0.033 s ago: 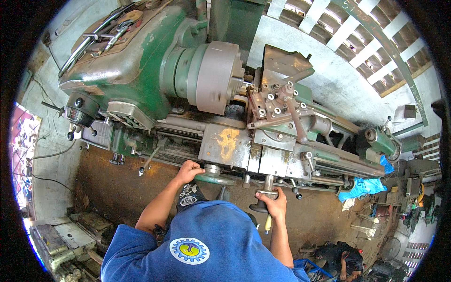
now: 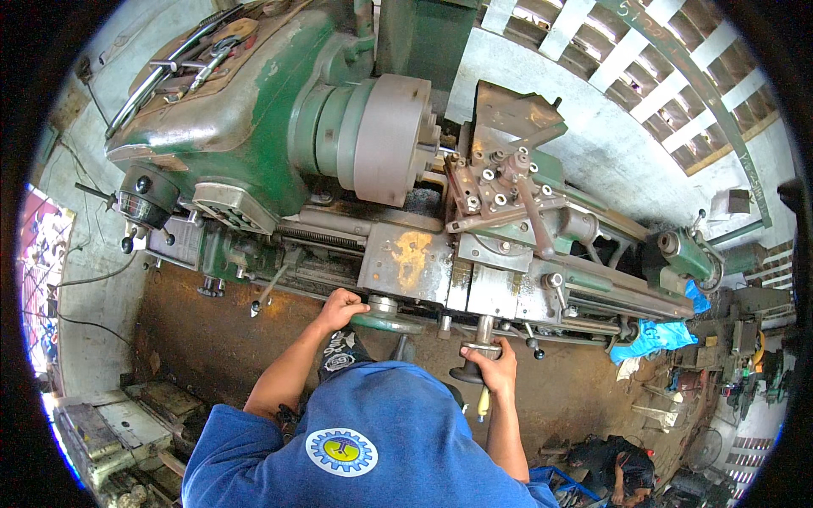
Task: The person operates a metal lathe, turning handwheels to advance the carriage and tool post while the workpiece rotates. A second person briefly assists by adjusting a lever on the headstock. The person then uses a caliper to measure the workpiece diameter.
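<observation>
I stand at a green metal lathe. My left hand (image 2: 341, 310) is closed around the left rim of the green carriage handwheel (image 2: 388, 323). My right hand (image 2: 495, 366) grips the small dark cross-slide handwheel (image 2: 468, 372), thumb against its edge; the fingers are partly hidden. A pale crank handle (image 2: 483, 401) hangs below that wheel. Beyond my hands, the big grey chuck (image 2: 391, 140) faces the tool post (image 2: 508, 182), which carries several bolts and a long lever. A thin bright workpiece (image 2: 445, 152) shows between the chuck jaws and the tool post.
Wrenches (image 2: 207, 68) lie on the headstock top at far left. The tailstock (image 2: 686, 254) is at the right end, near blue plastic (image 2: 654, 339). Another person (image 2: 622, 470) is low at the bottom right. A control lever (image 2: 267, 290) sticks out left of my left hand.
The chuck jaws show at a different angle, so the chuck has turned. Both my hands stay in the same places on their handwheels.
</observation>
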